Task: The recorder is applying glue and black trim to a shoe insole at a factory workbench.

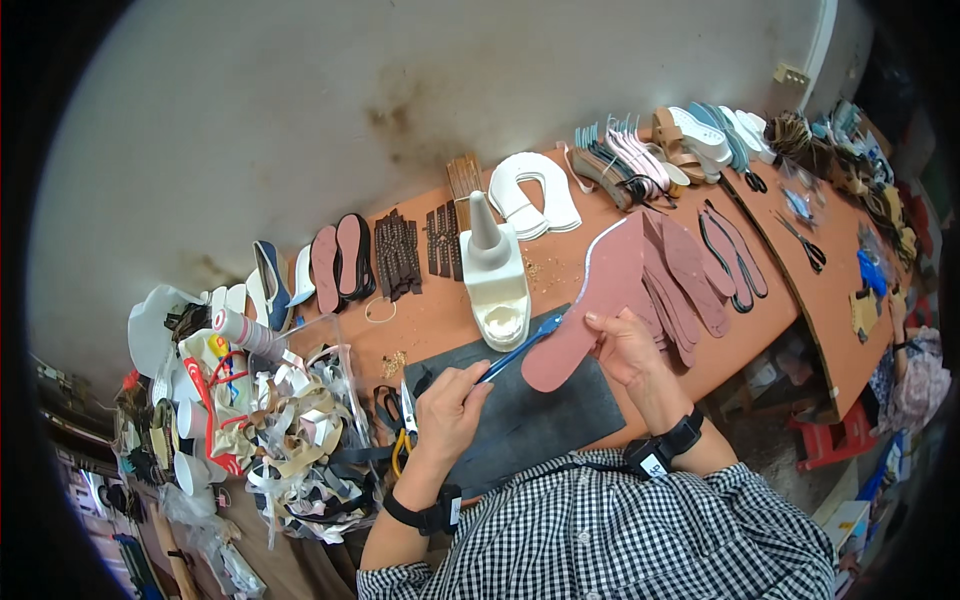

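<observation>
A slim blue-handled brush (pixel 515 355) is gripped in my left hand (pixel 449 408), its tip at the edge of a pink shoe insole (pixel 588 330). My right hand (pixel 628 348) pinches that insole near its narrower end, tilted above the table. A whitish line runs along the insole's upper left edge. Behind it, more pink insoles (pixel 690 280) lie fanned out on the table. A black mat (pixel 540 420) lies under my hands. Just beyond the mat stands a white container (pixel 492 275) with a grey cone on it and white stuff in its near opening.
The orange table (pixel 420 330) carries brown woven straps (pixel 398 255), white U-shaped pieces (pixel 535 190) and several shoes and soles along the wall. Scissors (pixel 408 415) and a bag of fabric scraps (pixel 310 430) are at left. Another person's arm (pixel 898 320) shows at far right.
</observation>
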{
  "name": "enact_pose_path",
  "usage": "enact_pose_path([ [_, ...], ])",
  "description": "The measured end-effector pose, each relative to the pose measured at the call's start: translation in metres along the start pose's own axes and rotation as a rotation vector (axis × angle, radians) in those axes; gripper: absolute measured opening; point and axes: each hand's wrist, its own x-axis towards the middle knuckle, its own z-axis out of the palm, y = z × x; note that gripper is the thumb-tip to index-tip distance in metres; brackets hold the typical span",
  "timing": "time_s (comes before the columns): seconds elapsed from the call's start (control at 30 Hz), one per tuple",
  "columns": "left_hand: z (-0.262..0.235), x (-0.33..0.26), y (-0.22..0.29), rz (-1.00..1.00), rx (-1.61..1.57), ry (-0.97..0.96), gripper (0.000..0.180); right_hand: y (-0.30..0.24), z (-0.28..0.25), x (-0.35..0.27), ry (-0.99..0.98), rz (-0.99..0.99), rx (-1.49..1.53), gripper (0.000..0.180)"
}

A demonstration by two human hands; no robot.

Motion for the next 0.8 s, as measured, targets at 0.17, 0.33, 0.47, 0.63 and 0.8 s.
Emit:
enact_pose_path([
  [0.17, -0.002, -0.001, -0.001, 0.01, 0.034, -0.005, 0.025, 0.001, -0.004, 0.005, 0.01, 0.002, 0.0, 0.024],
  [0.33, -0.003, -0.004, -0.003, -0.02, 0.014, 0.003, 0.024, -0.002, -0.004, 0.007, 0.005, 0.003, 0.018, 0.024],
  [0.47, -0.004, -0.006, -0.005, -0.039, 0.032, 0.003, 0.024, -0.002, -0.011, 0.011, 0.014, 0.006, 0.017, 0.026],
  [0.63, -0.005, -0.009, -0.008, -0.021, 0.038, 0.03, 0.022, -0.002, -0.011, 0.013, 0.054, -0.013, 0.043, 0.027],
  [0.8, -0.006, -0.014, -0.011, -0.03, 0.046, 0.044, 0.023, -0.001, -0.011, 0.015, 0.102, -0.017, 0.079, 0.028],
])
